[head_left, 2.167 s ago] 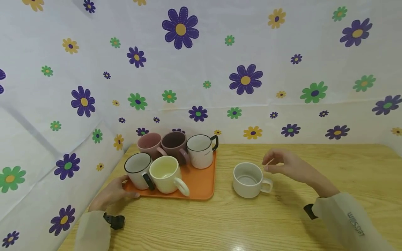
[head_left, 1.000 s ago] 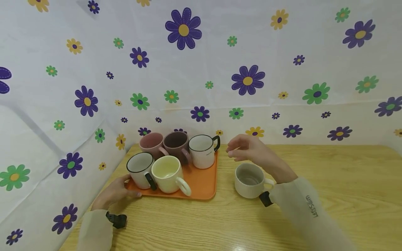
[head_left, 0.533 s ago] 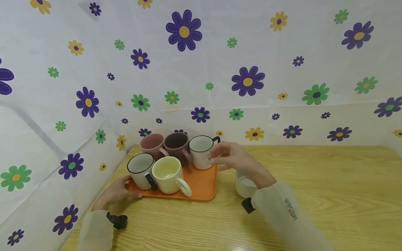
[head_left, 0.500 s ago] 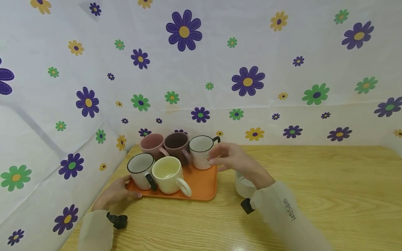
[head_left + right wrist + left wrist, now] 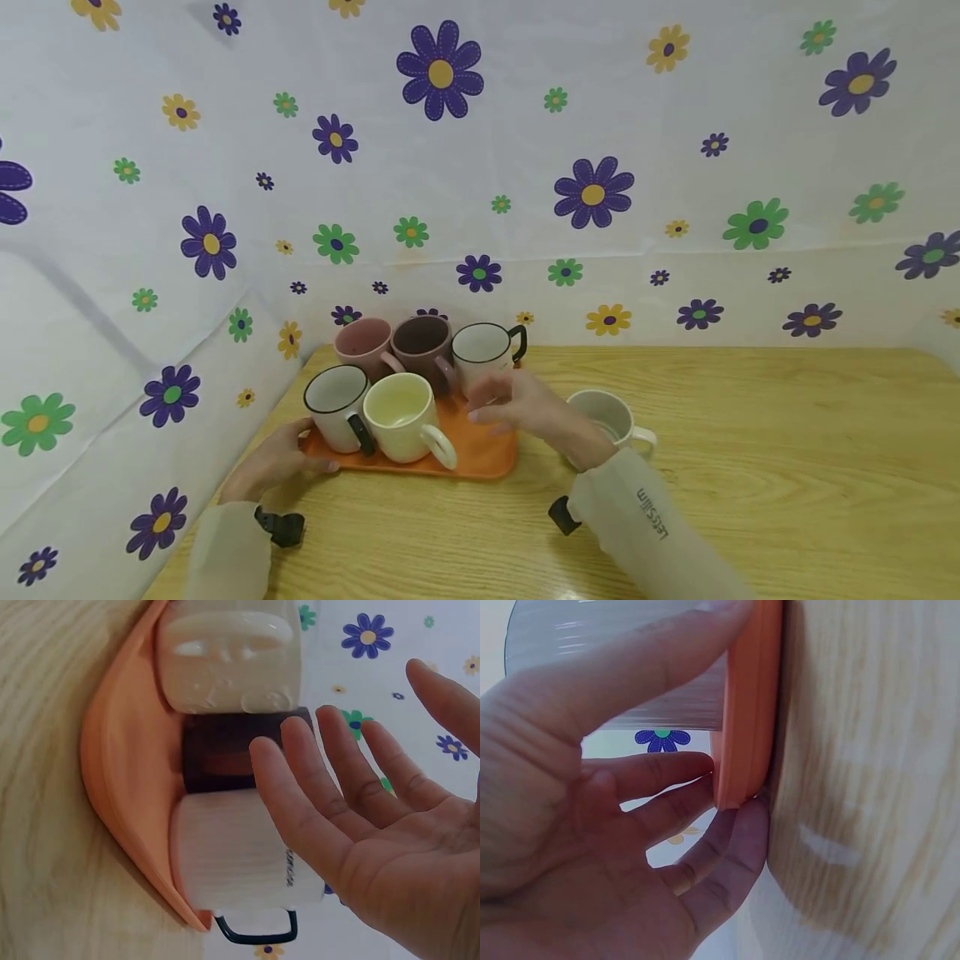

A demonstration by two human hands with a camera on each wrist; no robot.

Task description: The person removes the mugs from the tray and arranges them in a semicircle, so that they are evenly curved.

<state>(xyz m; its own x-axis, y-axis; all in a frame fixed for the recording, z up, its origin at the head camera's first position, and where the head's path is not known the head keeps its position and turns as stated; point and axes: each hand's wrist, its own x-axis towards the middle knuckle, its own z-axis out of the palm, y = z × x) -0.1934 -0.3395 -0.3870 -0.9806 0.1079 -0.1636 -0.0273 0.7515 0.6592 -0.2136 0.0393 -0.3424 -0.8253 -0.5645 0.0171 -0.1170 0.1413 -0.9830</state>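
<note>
At the near left corner of the orange tray (image 5: 483,454), my left hand (image 5: 273,457) grips the rim; in the left wrist view the thumb lies along one edge and fingertips touch another. On the tray stand a white mug with black rim (image 5: 330,408), a cream-yellow mug (image 5: 397,421), a pink mug (image 5: 362,343), a dark brown mug (image 5: 422,346) and a ribbed white mug (image 5: 476,346) with black handle. My right hand (image 5: 525,408) hovers over the tray's right part, holding nothing, its fingers spread in the right wrist view.
Right of the tray, a low white cup (image 5: 603,408) stands on the wooden table (image 5: 787,467), partly hidden behind my right wrist. A flower-patterned cloth (image 5: 675,108) hangs behind and at the left.
My right hand has moved left from beside the low white cup, passing in front of the ribbed mug, to above the tray's right part. My left hand stays on the tray corner.
</note>
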